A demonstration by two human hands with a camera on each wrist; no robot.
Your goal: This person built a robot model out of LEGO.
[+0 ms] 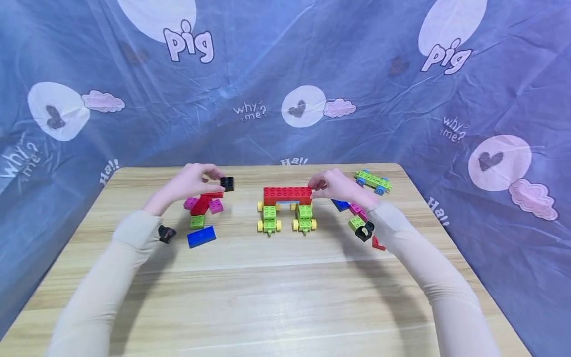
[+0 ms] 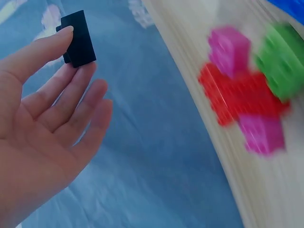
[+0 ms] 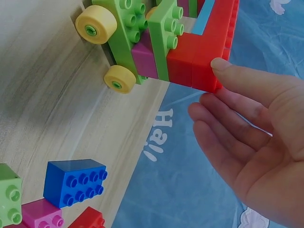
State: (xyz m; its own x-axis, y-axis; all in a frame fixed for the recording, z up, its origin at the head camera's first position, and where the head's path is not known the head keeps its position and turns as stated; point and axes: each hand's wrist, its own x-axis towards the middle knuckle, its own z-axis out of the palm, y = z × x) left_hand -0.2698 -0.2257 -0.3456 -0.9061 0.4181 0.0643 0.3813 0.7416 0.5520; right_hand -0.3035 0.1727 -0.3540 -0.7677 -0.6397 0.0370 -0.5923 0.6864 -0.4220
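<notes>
My left hand [image 1: 196, 179] pinches a black toy brick [image 1: 227, 184] between thumb and fingertips, held above the table's far left; its other fingers curve loosely in the left wrist view. At the centre stands a block build: a long red brick [image 1: 285, 192] bridges two green wheeled bases [image 1: 269, 212] with yellow wheels [image 3: 96, 24]. Between the green pieces, a purple brick [image 3: 144, 57] shows in the right wrist view. With thumb and index finger, my right hand [image 1: 333, 184] grips the right end of the red brick.
Left of the build lie red bricks [image 2: 237, 92], pink bricks [image 2: 229, 50], a green brick [image 1: 197, 221], a blue brick [image 1: 201, 237] and a black piece [image 1: 167, 234]. On the right are another blue brick [image 3: 73, 183], several small pieces and a green wheeled base [image 1: 373, 180].
</notes>
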